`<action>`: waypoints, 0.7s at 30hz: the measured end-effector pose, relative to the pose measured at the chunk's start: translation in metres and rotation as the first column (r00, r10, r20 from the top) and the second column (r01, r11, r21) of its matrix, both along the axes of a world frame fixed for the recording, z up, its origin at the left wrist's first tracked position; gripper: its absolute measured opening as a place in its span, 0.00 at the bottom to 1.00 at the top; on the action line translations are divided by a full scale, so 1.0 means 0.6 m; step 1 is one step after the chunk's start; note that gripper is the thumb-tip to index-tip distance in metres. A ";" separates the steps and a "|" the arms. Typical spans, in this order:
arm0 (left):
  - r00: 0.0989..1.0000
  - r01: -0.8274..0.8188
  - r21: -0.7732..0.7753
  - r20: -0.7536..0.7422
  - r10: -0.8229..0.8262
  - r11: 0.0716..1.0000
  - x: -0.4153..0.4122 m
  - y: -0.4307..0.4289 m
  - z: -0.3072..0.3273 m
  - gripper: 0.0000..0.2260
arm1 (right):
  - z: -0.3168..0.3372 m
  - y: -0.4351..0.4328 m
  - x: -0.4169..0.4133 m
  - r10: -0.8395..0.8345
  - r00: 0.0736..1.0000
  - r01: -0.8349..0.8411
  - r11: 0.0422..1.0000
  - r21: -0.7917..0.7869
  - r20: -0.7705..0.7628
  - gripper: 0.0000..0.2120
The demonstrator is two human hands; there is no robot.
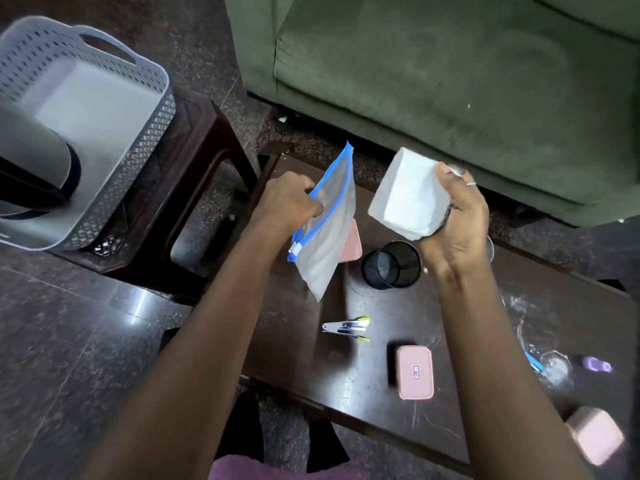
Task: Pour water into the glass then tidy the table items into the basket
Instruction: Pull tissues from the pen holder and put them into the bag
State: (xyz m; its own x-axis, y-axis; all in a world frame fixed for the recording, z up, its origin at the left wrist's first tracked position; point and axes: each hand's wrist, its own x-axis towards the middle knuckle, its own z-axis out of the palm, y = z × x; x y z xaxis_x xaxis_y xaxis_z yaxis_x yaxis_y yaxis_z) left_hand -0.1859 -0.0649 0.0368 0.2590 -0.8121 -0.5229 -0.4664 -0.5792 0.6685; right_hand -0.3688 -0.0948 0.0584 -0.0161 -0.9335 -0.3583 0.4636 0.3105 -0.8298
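Observation:
My left hand [291,202] grips a clear zip bag with a blue seal [329,233] by its top edge, held above the dark wooden table [311,362]. To its right, my right hand [457,223] holds a white folded block of tissue [408,195] tilted in the air. A grey perforated basket [131,109] sits on a dark stool at the upper left; a grey cylinder with a black band [38,168] lies in it. The glass [490,247] is mostly hidden behind my right hand.
On the table: a black mesh cup [391,265], a stapler [346,329], pink lidded boxes [415,372] [595,434] [351,244], a purple item [595,363] and a clear object [554,368] at the right. A green sofa [450,71] stands behind the table.

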 end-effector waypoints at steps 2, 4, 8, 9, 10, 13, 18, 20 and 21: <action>1.000 0.002 -0.020 0.002 -0.002 1.000 -0.006 -0.003 0.001 0.09 | -0.013 -0.003 -0.026 -0.034 0.999 0.033 0.996 0.077 0.011 0.07; 1.000 0.002 -0.043 0.017 -0.001 0.999 -0.012 -0.006 0.001 0.09 | -0.031 -0.005 -0.052 0.007 0.999 -0.012 0.992 0.128 0.043 0.03; 0.999 -0.025 -0.068 0.027 0.027 0.997 -0.025 -0.008 -0.002 0.07 | -0.082 0.002 -0.105 0.132 0.990 -0.117 0.970 0.215 -0.057 0.11; 0.999 -0.031 -0.072 0.026 0.033 0.997 -0.028 -0.009 -0.003 0.07 | -0.097 0.006 -0.115 0.170 0.977 -0.136 0.962 0.237 -0.130 0.14; 0.999 -0.038 -0.075 0.025 0.040 0.996 -0.031 -0.009 -0.004 0.07 | -0.112 0.010 -0.124 0.207 0.959 -0.154 0.954 0.257 -0.194 0.16; 0.998 -0.063 -0.080 0.008 0.063 0.995 -0.038 -0.009 -0.005 0.09 | -0.146 0.017 -0.137 0.285 0.881 -0.161 0.931 0.326 -0.378 0.17; 0.995 -0.092 -0.095 -0.038 0.088 0.991 -0.051 -0.012 -0.004 0.10 | -0.190 0.005 -0.136 0.483 0.261 -0.327 0.859 0.394 -0.836 0.09; 0.995 -0.093 -0.103 -0.045 0.089 0.990 -0.054 -0.015 -0.004 0.10 | -0.196 0.001 -0.125 0.490 0.063 -0.373 0.820 0.434 -0.870 0.10; 0.995 -0.090 -0.108 -0.044 0.086 0.990 -0.055 -0.016 -0.004 0.11 | -0.197 -0.002 -0.120 0.495 0.015 -0.377 0.808 0.453 -0.869 0.11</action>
